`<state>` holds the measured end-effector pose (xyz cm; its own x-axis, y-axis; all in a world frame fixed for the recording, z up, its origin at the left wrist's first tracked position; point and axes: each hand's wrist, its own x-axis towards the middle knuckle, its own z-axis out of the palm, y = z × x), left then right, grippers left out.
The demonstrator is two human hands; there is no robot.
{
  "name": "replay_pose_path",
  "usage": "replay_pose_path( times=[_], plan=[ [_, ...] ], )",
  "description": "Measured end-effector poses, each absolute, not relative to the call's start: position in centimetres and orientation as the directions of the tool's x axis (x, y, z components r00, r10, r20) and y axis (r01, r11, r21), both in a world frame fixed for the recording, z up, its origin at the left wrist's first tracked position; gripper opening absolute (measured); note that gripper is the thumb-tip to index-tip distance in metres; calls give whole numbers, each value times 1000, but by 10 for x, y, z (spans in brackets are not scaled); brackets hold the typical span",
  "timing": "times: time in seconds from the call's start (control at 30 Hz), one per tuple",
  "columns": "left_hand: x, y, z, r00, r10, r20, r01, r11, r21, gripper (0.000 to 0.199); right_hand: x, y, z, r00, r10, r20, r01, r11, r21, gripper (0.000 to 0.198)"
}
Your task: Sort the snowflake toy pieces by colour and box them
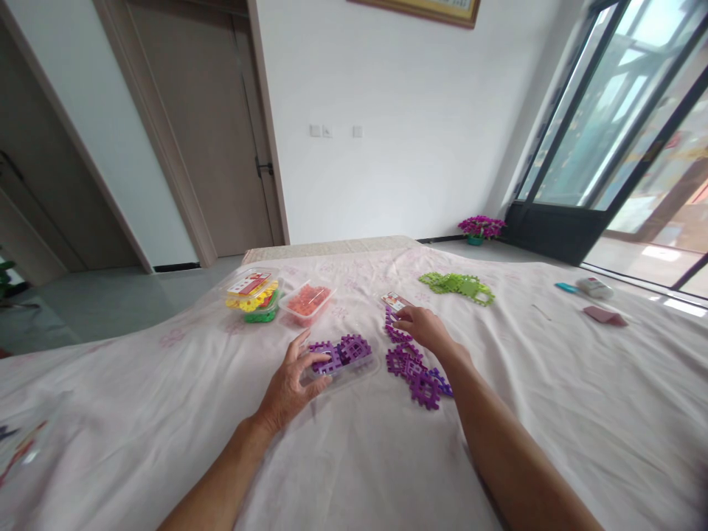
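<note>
My left hand (288,385) rests on the near left edge of a clear plastic container (354,369) that holds several purple interlocking pieces (344,351); its fingers touch one of them. My right hand (425,327) lies further right, fingers bent over purple pieces (394,330) at the far end of a loose purple pile (416,372) on the pale cloth. A small red and white card (394,300) lies just beyond its fingertips.
A clear box of orange pieces (307,301) and a box of yellow and green pieces with a card on top (253,295) stand at the back left. Green pieces (459,285) lie at the back right. Small items (594,287) sit far right.
</note>
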<state>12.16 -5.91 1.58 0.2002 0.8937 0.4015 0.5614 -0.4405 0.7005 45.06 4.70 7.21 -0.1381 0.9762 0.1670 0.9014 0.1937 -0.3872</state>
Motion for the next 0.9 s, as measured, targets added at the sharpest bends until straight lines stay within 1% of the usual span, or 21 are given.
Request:
replay_pose_path(
  times=[0.1, 0.2, 0.27, 0.37, 0.5, 0.6, 0.73, 0.83, 0.9],
  plan=[
    [121, -59, 16, 203, 895, 398, 568, -439, 697, 32, 438, 43, 80, -250, 933, 258, 784, 351, -513, 27],
    [121, -60, 16, 201, 896, 397, 578, -436, 690, 33, 420, 36, 87, -370, 881, 294, 686, 473, -553, 27],
    [121, -60, 16, 201, 894, 401, 581, -438, 686, 33, 408, 32, 89, -427, 854, 298, 668, 520, -533, 27],
    [122, -61, 16, 203, 890, 407, 578, -445, 684, 34, 397, 26, 90, -487, 829, 273, 686, 557, -468, 27],
    [122, -60, 17, 198, 894, 402, 578, -437, 689, 33, 393, 21, 90, -511, 820, 257, 719, 572, -395, 29],
    [121, -60, 17, 202, 898, 392, 579, -432, 691, 34, 391, 18, 92, -555, 789, 264, 708, 614, -348, 33],
    [122, -61, 18, 198, 900, 389, 582, -427, 692, 33, 384, 11, 96, -571, 784, 243, 727, 621, -294, 28],
    [122, -61, 19, 196, 900, 390, 583, -427, 692, 32, 379, 9, 95, -557, 798, 232, 749, 603, -274, 24],
    [122, -61, 19, 198, 899, 391, 584, -429, 689, 32, 380, 11, 93, -569, 784, 248, 725, 621, -298, 24]
  ],
)
